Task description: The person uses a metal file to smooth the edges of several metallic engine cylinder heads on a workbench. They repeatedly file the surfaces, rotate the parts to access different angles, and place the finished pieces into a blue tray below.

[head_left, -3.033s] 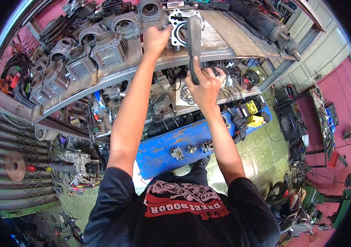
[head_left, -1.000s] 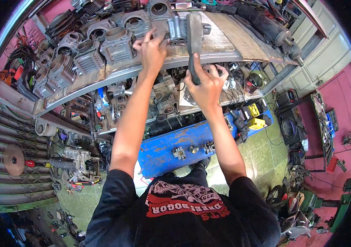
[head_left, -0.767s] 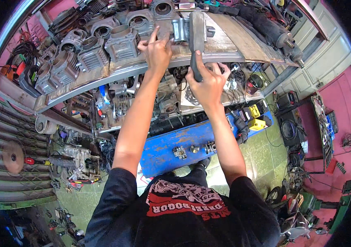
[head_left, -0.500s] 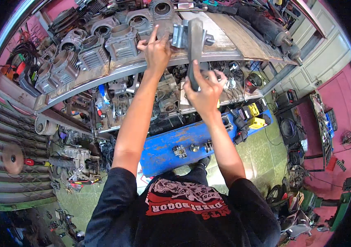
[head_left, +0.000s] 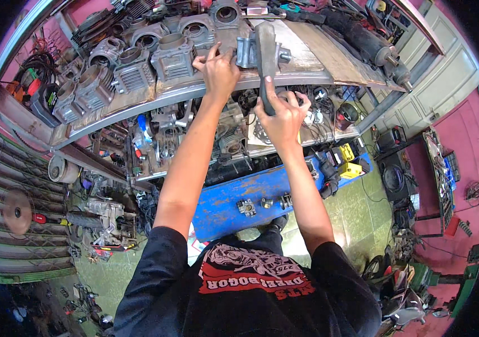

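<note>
On the shelf in front of me lies a silvery metal part (head_left: 245,53) with a short cylindrical peg sticking out on its right. A long grey bar (head_left: 266,48), wide at its far end, passes over that part and hides its middle. My right hand (head_left: 284,115) grips the near end of the bar, with the index finger stretched along it. My left hand (head_left: 220,74) is beside the part's left side, its fingers bent and apart, holding nothing visible. Whether its fingertips touch the part I cannot tell.
Finned engine cylinders (head_left: 173,58) line the shelf to the left. A dark exhaust muffler (head_left: 357,38) lies at right. Below the shelf's metal edge (head_left: 155,103) is a cluttered lower shelf. A blue bench (head_left: 222,202) near my legs bears small metal parts (head_left: 246,207) and yellow boxes (head_left: 350,169).
My left index finger, stretched out before, is now bent, and that hand has shifted slightly right. My right hand keeps hold of the bar, which has moved little.
</note>
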Available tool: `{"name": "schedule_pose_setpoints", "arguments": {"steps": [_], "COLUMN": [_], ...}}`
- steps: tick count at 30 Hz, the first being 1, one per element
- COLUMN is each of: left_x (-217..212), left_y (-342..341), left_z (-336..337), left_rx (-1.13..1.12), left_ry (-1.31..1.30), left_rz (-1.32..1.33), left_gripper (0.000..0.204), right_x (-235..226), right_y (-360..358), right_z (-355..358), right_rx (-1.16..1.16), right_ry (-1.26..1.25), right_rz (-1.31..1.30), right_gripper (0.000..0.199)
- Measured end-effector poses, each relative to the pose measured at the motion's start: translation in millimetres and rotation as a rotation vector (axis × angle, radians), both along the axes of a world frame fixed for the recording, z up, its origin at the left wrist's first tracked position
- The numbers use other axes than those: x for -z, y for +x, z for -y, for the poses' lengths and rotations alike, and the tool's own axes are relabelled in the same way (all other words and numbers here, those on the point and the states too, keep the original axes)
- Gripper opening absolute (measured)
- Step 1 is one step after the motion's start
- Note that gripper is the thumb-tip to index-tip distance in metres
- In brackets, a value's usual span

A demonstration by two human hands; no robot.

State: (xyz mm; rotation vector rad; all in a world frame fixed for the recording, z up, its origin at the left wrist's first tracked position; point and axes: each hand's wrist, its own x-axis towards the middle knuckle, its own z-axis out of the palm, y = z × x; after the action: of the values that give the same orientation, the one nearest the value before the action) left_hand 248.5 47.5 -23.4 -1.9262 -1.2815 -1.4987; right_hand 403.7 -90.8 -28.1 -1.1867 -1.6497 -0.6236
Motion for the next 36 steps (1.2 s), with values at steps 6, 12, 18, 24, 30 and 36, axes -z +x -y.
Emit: {"name": "schedule_pose_setpoints", "arguments": {"steps": [6,12,18,24,30,36], "left_x": [-1.4,-4.5,-4.9,-2.8,-0.4,-5.6], "left_y": [0.6,3.7,3.8,2.4,-0.2,1.4], "left_z": [0.3,1.0,1.1,-2.5,-4.3,-2.7], "left_rx": [0.012,-0.007,-0.021,0.027,0.057,0.074], "left_ry": [0.015,-0.01,-0.017,-0.017,0.008,0.016], "left_rz": [0.011,0.025,0.027,0.041,0.028,0.049], "left_gripper": [0.031,0.03,0.034,0.029,0.021,0.018], "right_x": [4.7,-12.9,25.2,-27.6,-24.1,-51.9], "right_y": [-2.5,-7.9,-11.4,-15.3,-16.3,-24.3], "right_z": [12.3,3.4,21.6,10.0,35.7,11.0], "right_rx": [-0.047,-0.033,-0.099,-0.059,-0.108,-0.048], "right_ry": [-0.054,-0.004,-0.008,0.015,-0.099,-0.038], "right_rz": [-0.032,-0.051,-0.024,0.081,0.14,0.188], "right_gripper": [0.06,0.059,0.064,0.063,0.057,0.059]}}
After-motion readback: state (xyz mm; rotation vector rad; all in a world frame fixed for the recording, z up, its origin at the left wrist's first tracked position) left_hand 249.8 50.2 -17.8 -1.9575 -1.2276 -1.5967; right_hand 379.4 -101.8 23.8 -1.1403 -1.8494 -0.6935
